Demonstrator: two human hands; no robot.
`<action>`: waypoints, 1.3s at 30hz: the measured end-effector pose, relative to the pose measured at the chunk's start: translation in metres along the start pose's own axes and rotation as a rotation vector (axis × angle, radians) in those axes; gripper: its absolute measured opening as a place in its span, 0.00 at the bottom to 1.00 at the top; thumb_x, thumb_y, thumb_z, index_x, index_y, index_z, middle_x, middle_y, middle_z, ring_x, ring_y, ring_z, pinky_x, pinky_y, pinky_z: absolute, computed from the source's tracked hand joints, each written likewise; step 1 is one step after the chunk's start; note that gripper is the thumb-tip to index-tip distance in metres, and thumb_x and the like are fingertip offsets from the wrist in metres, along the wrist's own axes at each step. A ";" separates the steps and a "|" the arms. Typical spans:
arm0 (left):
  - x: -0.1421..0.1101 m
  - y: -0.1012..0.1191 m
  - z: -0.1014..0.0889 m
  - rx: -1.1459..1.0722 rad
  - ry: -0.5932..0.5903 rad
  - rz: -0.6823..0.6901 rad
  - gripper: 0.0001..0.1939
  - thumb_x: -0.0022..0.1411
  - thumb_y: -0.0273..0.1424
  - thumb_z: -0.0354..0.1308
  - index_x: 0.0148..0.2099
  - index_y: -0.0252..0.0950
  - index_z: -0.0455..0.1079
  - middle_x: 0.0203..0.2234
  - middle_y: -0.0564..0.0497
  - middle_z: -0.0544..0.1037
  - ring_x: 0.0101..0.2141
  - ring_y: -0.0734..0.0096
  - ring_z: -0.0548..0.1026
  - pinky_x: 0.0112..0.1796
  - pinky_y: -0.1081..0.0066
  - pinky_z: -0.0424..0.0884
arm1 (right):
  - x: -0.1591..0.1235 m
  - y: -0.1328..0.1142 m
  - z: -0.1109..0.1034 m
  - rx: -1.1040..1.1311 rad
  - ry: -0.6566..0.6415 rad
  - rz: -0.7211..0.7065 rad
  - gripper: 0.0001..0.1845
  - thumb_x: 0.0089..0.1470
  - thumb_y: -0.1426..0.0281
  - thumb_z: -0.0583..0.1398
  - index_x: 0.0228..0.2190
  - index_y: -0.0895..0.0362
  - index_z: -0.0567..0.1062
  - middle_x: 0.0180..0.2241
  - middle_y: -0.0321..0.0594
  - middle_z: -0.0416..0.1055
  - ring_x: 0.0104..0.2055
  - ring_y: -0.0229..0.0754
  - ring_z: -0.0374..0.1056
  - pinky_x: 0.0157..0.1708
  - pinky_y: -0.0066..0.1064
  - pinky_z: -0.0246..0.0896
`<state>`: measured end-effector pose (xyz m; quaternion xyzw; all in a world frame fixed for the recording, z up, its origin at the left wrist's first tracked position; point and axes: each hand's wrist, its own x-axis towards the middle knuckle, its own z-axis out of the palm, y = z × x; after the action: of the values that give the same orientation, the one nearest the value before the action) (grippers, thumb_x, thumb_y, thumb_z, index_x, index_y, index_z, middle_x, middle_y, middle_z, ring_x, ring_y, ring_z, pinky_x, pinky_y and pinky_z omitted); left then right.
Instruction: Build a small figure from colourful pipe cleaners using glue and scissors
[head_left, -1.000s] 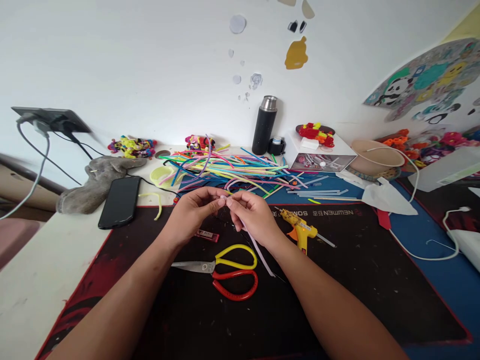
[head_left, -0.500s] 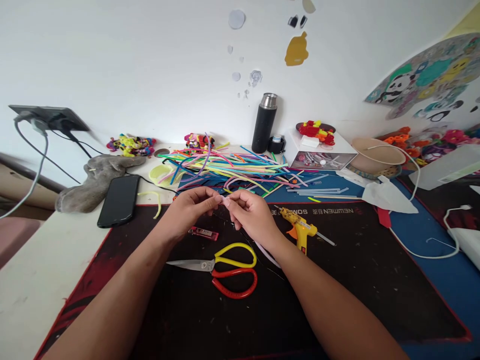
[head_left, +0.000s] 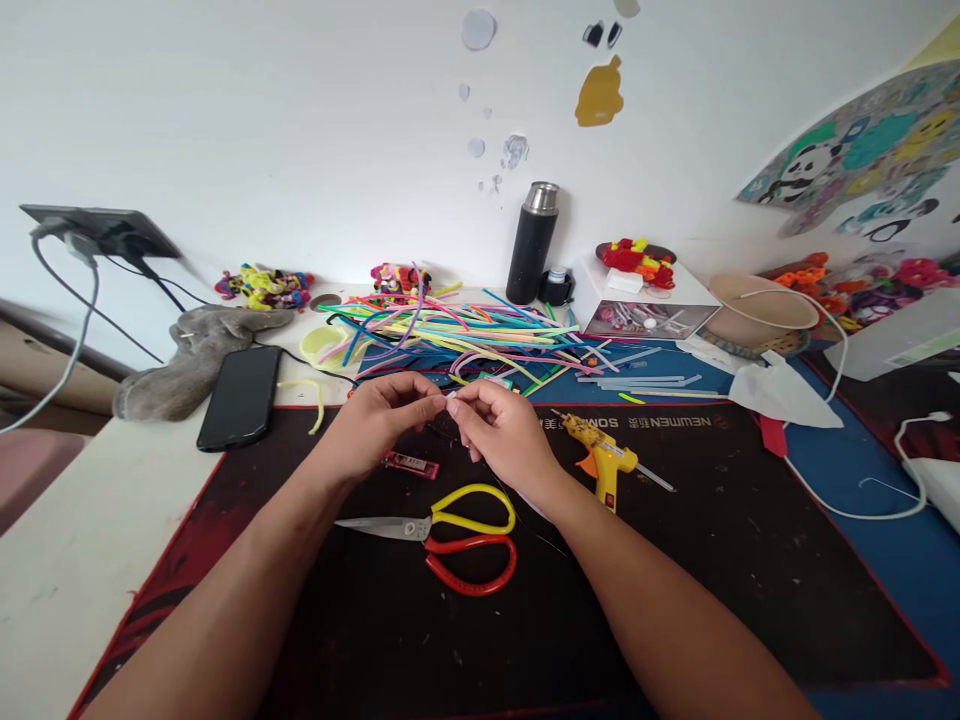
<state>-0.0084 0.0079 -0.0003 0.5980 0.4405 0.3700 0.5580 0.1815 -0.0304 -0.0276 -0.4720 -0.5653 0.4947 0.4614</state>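
My left hand (head_left: 390, 420) and my right hand (head_left: 499, 425) meet fingertip to fingertip above the dark mat. Both are closed in a pinch on a pale lilac pipe cleaner (head_left: 451, 395); only a small bit shows between the thumbs. Its tail comes out beneath my right wrist, and the rest is hidden by the hand. Scissors (head_left: 416, 529) with one yellow and one red handle lie below my hands, blades to the left. Just under my left hand is a small pink-red item (head_left: 412, 465) with a label. A yellow glue gun (head_left: 606, 455) rests right of my right hand.
Behind my hands lies a pile of coloured pipe cleaners (head_left: 465, 330). Clear glue sticks (head_left: 637, 381) lie right of it. A black thermos (head_left: 533, 245) and a white box (head_left: 652, 300) stand by the wall. At left are a phone (head_left: 239, 398) and a grey figurine (head_left: 199, 360).
The view has shifted slightly. My hands keep their pinch in nearly the same place, and less of the pipe cleaner's tail shows under my right wrist.
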 end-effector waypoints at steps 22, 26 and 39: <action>0.002 -0.012 -0.005 0.802 0.078 0.473 0.10 0.72 0.32 0.57 0.40 0.38 0.78 0.35 0.49 0.82 0.35 0.64 0.79 0.37 0.67 0.68 | -0.003 -0.006 -0.005 -0.723 -0.069 -0.196 0.05 0.68 0.71 0.65 0.43 0.54 0.82 0.31 0.37 0.82 0.28 0.40 0.71 0.31 0.32 0.55; 0.003 -0.016 -0.008 0.910 -0.009 0.590 0.10 0.75 0.29 0.56 0.42 0.38 0.79 0.35 0.49 0.82 0.36 0.63 0.79 0.37 0.68 0.68 | -0.004 -0.007 -0.010 -0.798 -0.069 -0.317 0.07 0.69 0.72 0.63 0.42 0.54 0.83 0.39 0.42 0.86 0.36 0.44 0.79 0.36 0.33 0.60; -0.002 -0.008 -0.006 0.700 -0.138 0.595 0.07 0.75 0.28 0.58 0.44 0.37 0.77 0.35 0.51 0.79 0.35 0.69 0.77 0.37 0.71 0.69 | -0.004 -0.017 -0.019 -0.671 0.027 -0.349 0.09 0.69 0.69 0.62 0.37 0.54 0.82 0.31 0.36 0.82 0.29 0.38 0.70 0.31 0.30 0.56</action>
<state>-0.0160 0.0077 -0.0074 0.8740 0.3101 0.3025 0.2203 0.1999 -0.0329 -0.0091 -0.4999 -0.7618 0.1897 0.3658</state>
